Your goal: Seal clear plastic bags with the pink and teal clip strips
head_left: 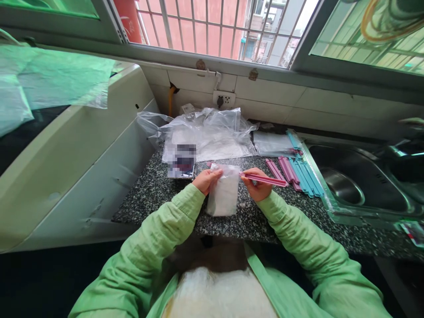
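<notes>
My left hand (206, 179) grips the top left corner of a small clear plastic bag (224, 194) with white contents, held upright over the speckled countertop (155, 190). My right hand (258, 184) holds a long pink sealing clip (270, 180) level with the bag's top edge, its tip touching the bag's right corner. Both sleeves are light green.
More pink clips (281, 170) and blue clips (306, 176) lie in a row right of my hands. A pile of clear plastic bags (208, 132) sits behind. A steel sink (357, 181) is on the right, a white appliance (73, 145) on the left.
</notes>
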Demonstrator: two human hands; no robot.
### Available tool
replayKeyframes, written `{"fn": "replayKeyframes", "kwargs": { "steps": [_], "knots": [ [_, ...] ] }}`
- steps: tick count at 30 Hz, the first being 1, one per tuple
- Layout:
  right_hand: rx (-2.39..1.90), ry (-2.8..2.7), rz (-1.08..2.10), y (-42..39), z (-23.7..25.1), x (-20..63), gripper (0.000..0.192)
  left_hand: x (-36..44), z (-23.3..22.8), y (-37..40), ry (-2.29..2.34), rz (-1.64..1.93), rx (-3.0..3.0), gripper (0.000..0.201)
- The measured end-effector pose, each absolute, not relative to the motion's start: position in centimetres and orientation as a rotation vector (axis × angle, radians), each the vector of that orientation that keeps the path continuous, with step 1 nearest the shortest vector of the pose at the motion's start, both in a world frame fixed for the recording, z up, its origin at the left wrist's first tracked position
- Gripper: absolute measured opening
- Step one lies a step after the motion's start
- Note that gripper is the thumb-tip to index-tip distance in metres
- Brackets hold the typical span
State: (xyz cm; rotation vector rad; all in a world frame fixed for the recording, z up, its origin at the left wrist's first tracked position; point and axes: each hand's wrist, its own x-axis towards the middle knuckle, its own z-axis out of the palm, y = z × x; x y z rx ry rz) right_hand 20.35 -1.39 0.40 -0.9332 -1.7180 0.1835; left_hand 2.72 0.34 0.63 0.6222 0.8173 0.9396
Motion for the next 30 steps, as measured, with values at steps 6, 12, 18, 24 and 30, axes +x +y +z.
{"fn": "replayKeyframes", "kwargs": {
  "steps": [6,12,18,24,30],
  "knots": [
    [-0.946,-1.689,0.281,-1.4,0.1,20.4,0.007,2.9,0.8,0.3,0.732,0.955,0.598,0.031],
    [-0.945,-1.724,0.253,-1.4,0.1,20.4,0.006,3.0,0.6,0.5,0.738,0.982,0.588,0.027],
    [-0.91,-1.896,0.147,-1.3,0.9,20.9,0.01,2.9,0.5,0.6,0.785,1.073,0.555,0.02],
    [-0.857,-1.961,-0.012,-1.5,1.6,21.3,0.014,3.0,0.7,0.7,0.831,1.094,0.543,0.019],
    [-0.822,-1.921,-0.084,-2.2,1.9,20.9,0.015,3.1,0.8,0.5,0.828,1.071,0.556,0.02]
  ]
}}
